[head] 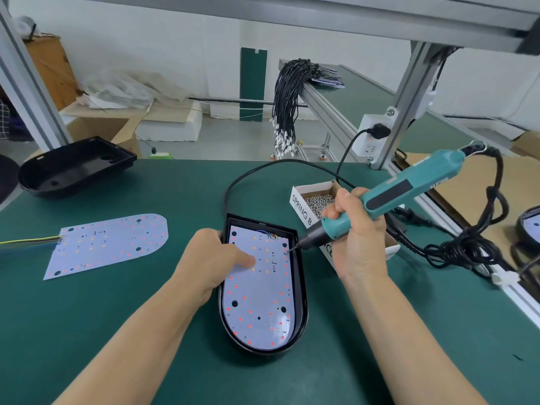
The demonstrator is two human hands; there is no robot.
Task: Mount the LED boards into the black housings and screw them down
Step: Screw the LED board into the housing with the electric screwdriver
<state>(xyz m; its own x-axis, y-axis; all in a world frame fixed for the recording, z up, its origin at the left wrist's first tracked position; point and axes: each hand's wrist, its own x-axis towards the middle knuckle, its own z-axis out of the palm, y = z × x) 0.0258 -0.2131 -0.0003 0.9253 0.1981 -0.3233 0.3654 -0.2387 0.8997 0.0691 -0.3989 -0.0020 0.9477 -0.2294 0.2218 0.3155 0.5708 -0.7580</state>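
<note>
The white D-shaped LED board (257, 290) sits inside the black plastic housing (299, 287) on the green bench (175, 194), pinned by the left hand (213, 263), forefinger extended. The right hand (355, 238), fist wrapped around the teal electric screwdriver (388, 197), sets its tip at the board's right edge. A second white board (108, 244) reads "12V"; the screw-filled cardboard box (304, 200) reads "SPRING".

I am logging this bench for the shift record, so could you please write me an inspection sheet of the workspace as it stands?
Surface: green mat, bare in front.
Job's things: LED board seated in black housing; spare LED board flat at left; empty housing at far left; screw box open at right.
Clutter: nothing seen on the mat.
Grippers: left hand presses the seated board; right hand holds the electric screwdriver, tip at a hole on the board's right edge.
Cables: screwdriver cord bunched at right; black wire bundle hangs behind.
Surroundings: aluminium frame, wall socket, cardboard boxes.
</note>
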